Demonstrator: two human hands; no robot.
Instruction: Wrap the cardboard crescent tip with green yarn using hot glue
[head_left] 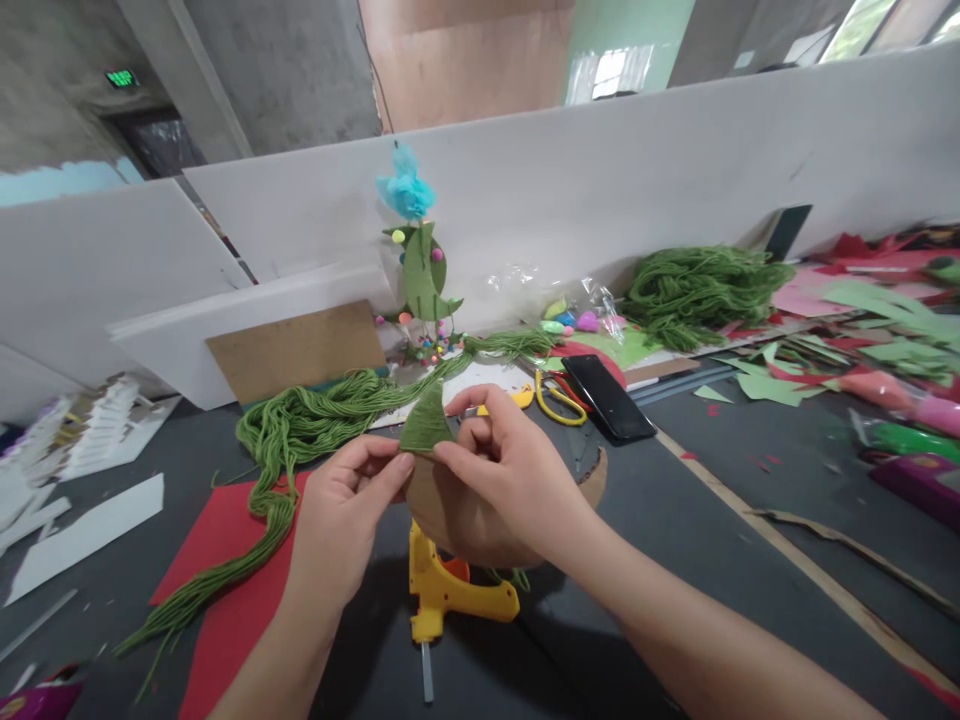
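Note:
A brown cardboard crescent (465, 525) is held up over the table, its upper tip wrapped in green yarn (426, 425). My left hand (349, 510) pinches the left edge of the wrapped part between thumb and fingers. From the right, my right hand (510, 460) grips the crescent, thumb on the yarn's lower edge and fingers curled; part of the cardboard is hidden behind it. Just below lies a yellow glue gun (457, 595) with a clear glue stick poking out of its rear. A long hank of green yarn (315, 420) runs along the left.
A finished-looking green crescent ornament (427, 275) with pompoms and a blue tuft hangs at the back. Behind my right hand lie a black phone (609, 397), yellow-handled scissors (559, 400) and a yellow cutter (517, 398). Red sheet (225, 560) lies left; paper scraps (892, 330) and yarn (697, 295) sit right.

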